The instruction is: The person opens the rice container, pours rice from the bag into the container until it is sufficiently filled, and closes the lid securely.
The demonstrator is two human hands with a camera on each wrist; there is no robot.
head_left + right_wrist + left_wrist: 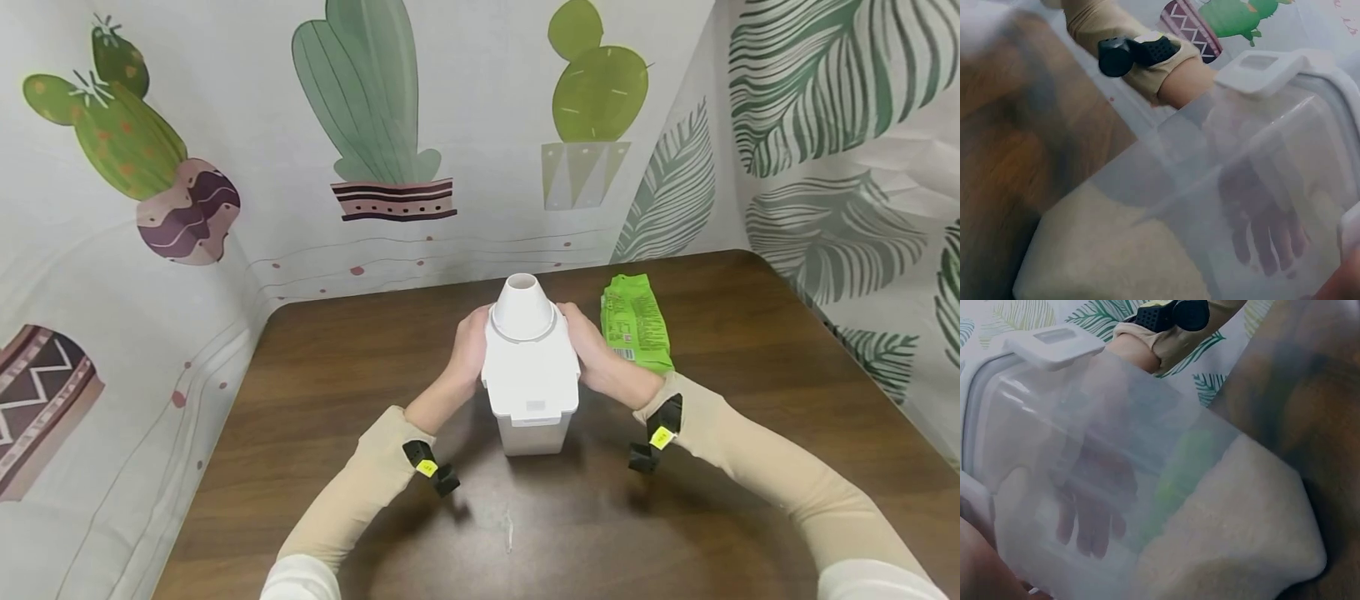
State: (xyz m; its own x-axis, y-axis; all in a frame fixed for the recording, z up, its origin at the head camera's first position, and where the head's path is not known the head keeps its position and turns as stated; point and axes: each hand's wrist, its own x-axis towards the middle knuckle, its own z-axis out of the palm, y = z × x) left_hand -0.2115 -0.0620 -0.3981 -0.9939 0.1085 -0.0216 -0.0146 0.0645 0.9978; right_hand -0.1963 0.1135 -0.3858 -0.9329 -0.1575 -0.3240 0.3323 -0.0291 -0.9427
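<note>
A clear-walled storage container (533, 440) with a white lid (528, 379) stands at the middle of the table, between both hands. On top of its lid rises a white cone-shaped piece (522, 312) with an opening at the tip. Pale, rice-like grain (1235, 525) fills its lower part, with a sloping surface. My left hand (468, 343) presses on the left side wall, its straight fingers (1264, 240) showing through the plastic in the right wrist view. Opposite it, my right hand (596, 350) presses on the right wall, fingers (1085, 528) straight and pointing down.
A green printed bag (636, 321) lies on the brown wooden table (337, 367), just beyond the right hand. Cloth with cactus and leaf prints (495, 183) hangs behind the table's far edge. A small whitish mark (510, 532) shows on the tabletop in front of the container.
</note>
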